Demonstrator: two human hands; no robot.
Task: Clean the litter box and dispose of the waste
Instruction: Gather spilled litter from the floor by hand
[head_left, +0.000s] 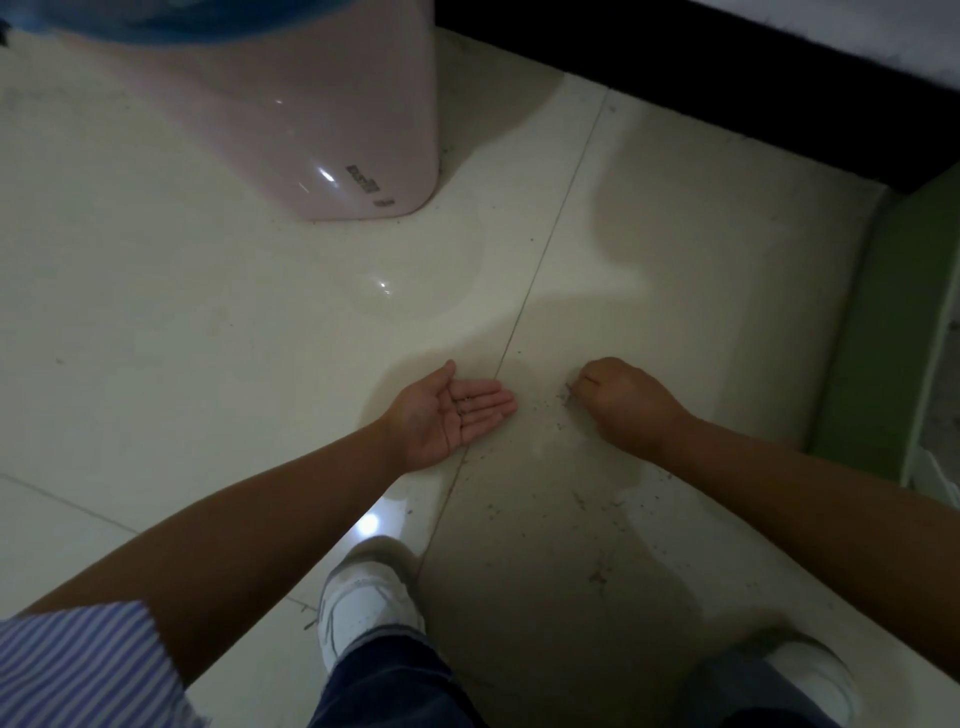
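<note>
So this is the pick-up-the-strays part. Left hand (451, 410) lies palm up, low over the floor (208, 338), fingers straight and relaxed, with a few dark litter bits (464, 402) sitting on the fingers; it's basically working as a dustpan. Right hand (621, 397) is knuckles up just beside it, fingers curled down at the floor, and looks to be pinching a speck, though I can't tell for sure if it's got one. More grit (597, 574) is scattered back toward the shoes (363, 608). The pink bin (311, 119) with the blue liner stands well apart ahead, probably where the handful goes.
</note>
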